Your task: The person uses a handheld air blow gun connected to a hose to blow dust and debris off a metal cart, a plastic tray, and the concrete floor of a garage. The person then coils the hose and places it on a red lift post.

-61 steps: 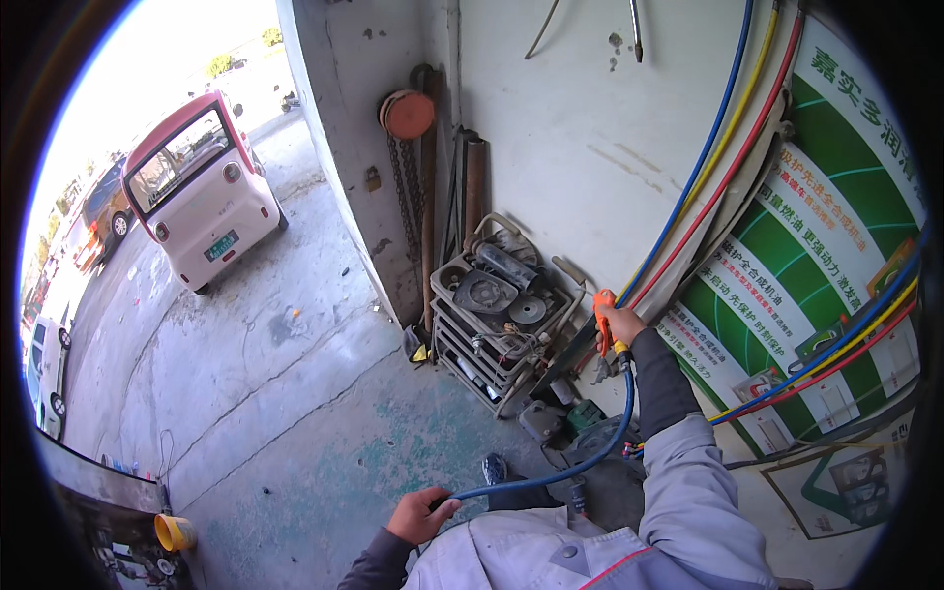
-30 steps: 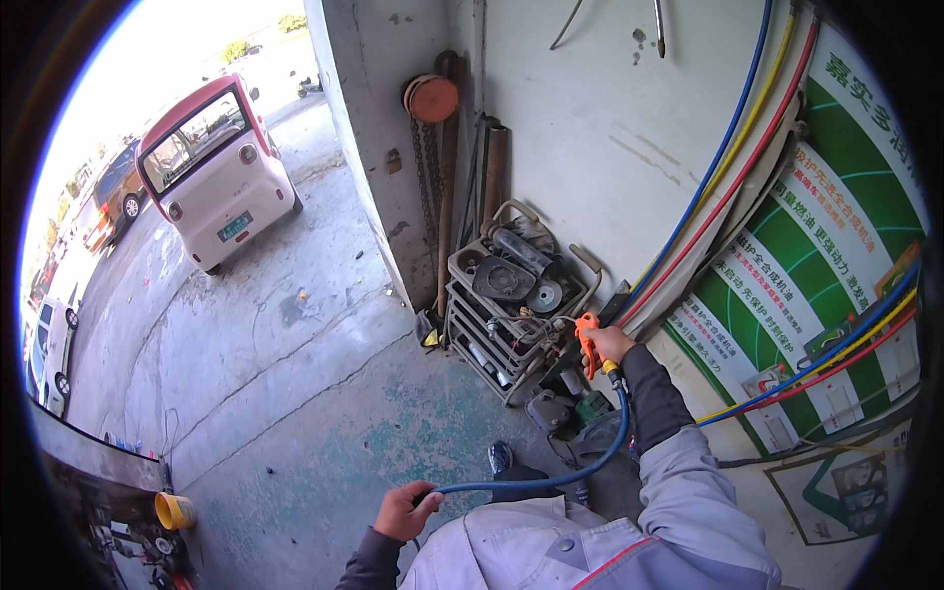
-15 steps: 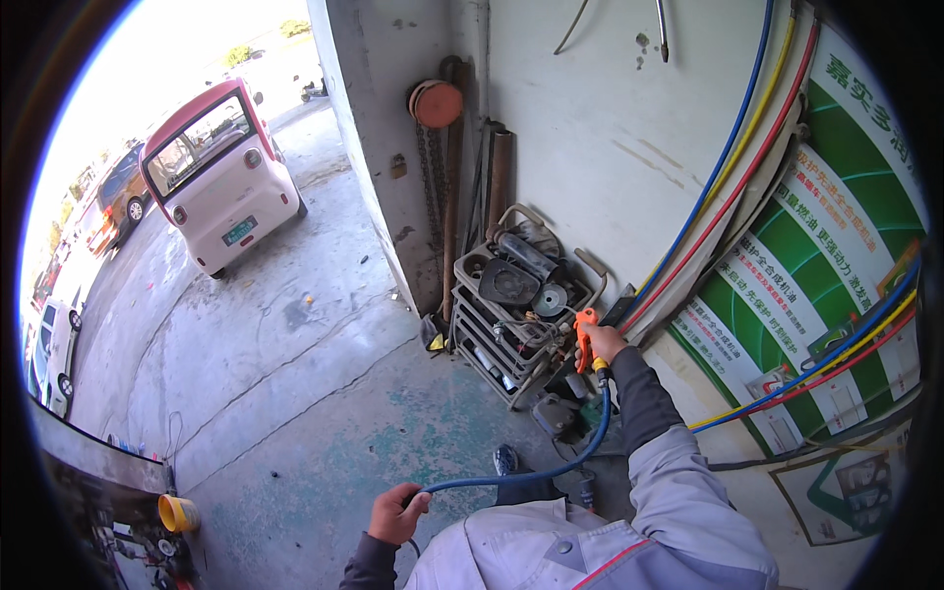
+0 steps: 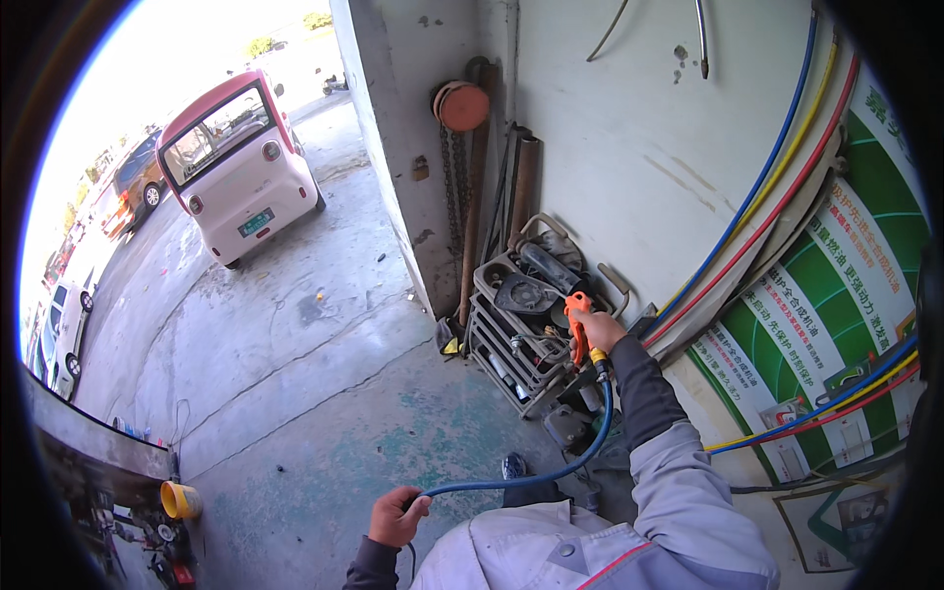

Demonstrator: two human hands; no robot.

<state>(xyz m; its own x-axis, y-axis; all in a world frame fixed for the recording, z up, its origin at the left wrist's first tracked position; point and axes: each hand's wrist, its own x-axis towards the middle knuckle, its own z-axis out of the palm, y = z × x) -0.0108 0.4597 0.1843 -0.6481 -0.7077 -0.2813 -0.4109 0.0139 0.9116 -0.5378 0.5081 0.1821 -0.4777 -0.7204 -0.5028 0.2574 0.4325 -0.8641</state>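
Observation:
My right hand (image 4: 602, 330) is wrapped round an orange air blow gun (image 4: 578, 320), held out in front of the metal rack. From a yellow fitting (image 4: 598, 357) at the gun's lower end, a blue air hose (image 4: 580, 462) curves down and to the left. The fingers of my left hand (image 4: 396, 515) are closed on that hose near the lower edge, beside my body. Behind the gun stands the metal rack (image 4: 511, 349), loaded with used machine parts. The gun's nozzle tip is hard to make out against the rack.
A pink and white small vehicle (image 4: 236, 177) stands outside at the left. A chain hoist (image 4: 460, 106) hangs by the pillar. Blue, yellow and red hoses (image 4: 777, 187) run down the wall at right. A yellow bucket (image 4: 181, 500) sits at lower left.
My view has turned slightly left, so the scene appears shifted to the right. The blow gun now sits a little farther left against the rack. Both hands keep their holds.

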